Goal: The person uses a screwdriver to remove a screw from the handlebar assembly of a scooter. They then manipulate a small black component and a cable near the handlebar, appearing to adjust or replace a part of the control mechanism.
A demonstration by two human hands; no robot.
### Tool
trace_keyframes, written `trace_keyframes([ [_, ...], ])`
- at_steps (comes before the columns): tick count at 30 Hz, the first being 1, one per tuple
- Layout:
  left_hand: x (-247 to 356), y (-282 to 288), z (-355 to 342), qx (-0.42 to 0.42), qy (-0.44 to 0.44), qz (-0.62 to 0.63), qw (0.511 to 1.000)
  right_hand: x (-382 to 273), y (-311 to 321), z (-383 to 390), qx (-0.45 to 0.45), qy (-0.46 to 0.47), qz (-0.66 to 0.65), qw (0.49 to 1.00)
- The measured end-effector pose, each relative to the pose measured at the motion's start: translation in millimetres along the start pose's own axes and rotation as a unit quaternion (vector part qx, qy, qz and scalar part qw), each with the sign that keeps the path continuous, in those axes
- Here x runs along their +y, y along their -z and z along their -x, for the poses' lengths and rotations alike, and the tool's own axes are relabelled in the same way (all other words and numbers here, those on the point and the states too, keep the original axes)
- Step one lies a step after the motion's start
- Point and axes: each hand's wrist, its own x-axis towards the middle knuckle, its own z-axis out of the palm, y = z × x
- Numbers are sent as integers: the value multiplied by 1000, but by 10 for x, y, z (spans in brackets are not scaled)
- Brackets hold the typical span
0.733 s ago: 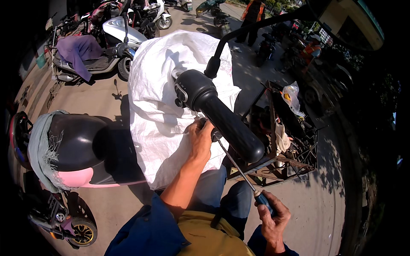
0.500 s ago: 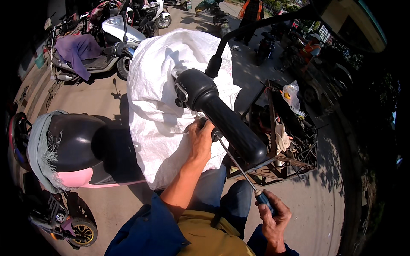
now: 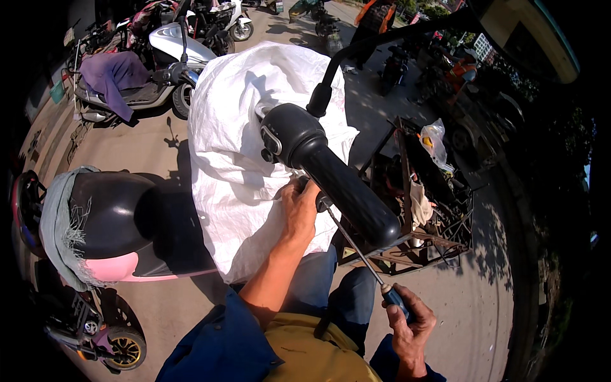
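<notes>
My right hand [image 3: 411,326] is closed round the blue handle of a screwdriver [image 3: 361,254]. Its long metal shaft slants up and left to a small black part [image 3: 323,202] below the handlebar grip [image 3: 349,188]. My left hand [image 3: 299,207] is closed at that black part, its fingertips partly hidden behind it and the grip. The thick black grip points toward me and to the right, with a switch housing [image 3: 294,135] at its far end. A white woven sack [image 3: 238,153] drapes over the front of the scooter, behind my left hand.
The scooter's black seat [image 3: 108,204] has a grey cloth on it. A mirror stalk [image 3: 382,44] rises from the handlebar. On the right stands a rusty metal frame [image 3: 439,245] holding scraps and a plastic bag. Parked scooters [image 3: 127,95] and people in orange vests [image 3: 375,16] are farther off.
The view has shifted very slightly. Both hands and the screwdriver keep nearly the same position against the handlebar.
</notes>
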Motion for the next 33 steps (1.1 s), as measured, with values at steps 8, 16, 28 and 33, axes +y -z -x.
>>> trace_keyframes([
  [8,64,0,19,-6,20,0,1000,-36,-10,-6,3,17,8,1000],
  [16,-17,54,-1,-4,56,38,998,-94,-26,-4,8,-8,8,1000],
  [28,-126,96,17,9,-72,-198,978,-897,-51,-186,-109,-206,-104,967],
  [33,-41,3,76,19,-30,-87,996,-895,-126,-188,-115,-10,189,975],
])
